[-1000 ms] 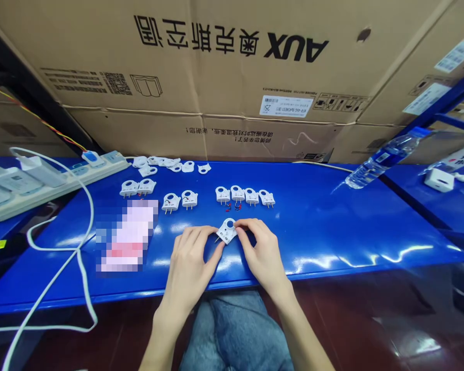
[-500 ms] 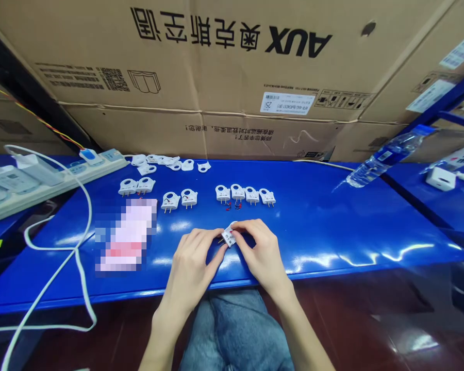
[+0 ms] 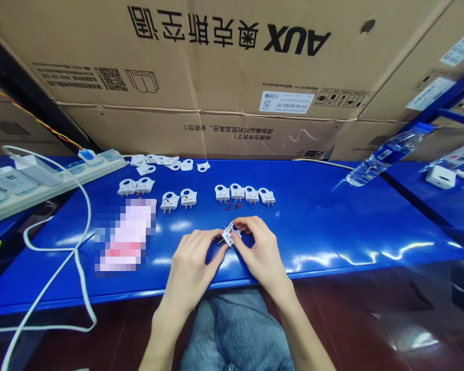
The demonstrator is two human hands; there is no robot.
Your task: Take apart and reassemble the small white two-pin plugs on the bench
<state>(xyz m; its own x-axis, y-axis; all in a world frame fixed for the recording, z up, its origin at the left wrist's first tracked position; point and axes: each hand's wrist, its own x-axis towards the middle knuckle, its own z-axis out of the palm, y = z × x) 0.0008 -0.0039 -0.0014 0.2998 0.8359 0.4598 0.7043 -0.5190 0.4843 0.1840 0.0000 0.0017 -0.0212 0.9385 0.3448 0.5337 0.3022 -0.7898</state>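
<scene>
A small white plug housing (image 3: 228, 236) with a round ring opening and metal prongs is held tilted just above the front of the blue table. My left hand (image 3: 193, 265) pinches its prong end between thumb and fingers. On the ring side, the thumb and index finger of my right hand (image 3: 261, 248) are closed on the same housing and cover part of it. Beyond my hands stands a row of similar plug housings (image 3: 237, 192), with short red and black wires (image 3: 237, 205) in front. Two more plug housings (image 3: 188, 198) stand left of that row.
White covers (image 3: 186, 165) lie along the back left. A power strip (image 3: 112, 161) and a looped white cable (image 3: 85, 278) occupy the left side, near a blurred pink item (image 3: 133, 232). A water bottle (image 3: 388, 154) leans at the right. Cardboard boxes (image 3: 224, 77) rise behind the table (image 3: 332, 216).
My right fingertips have shifted slightly on the plug housing, and more of its ring opening shows. My left hand keeps its grip in nearly the same place.
</scene>
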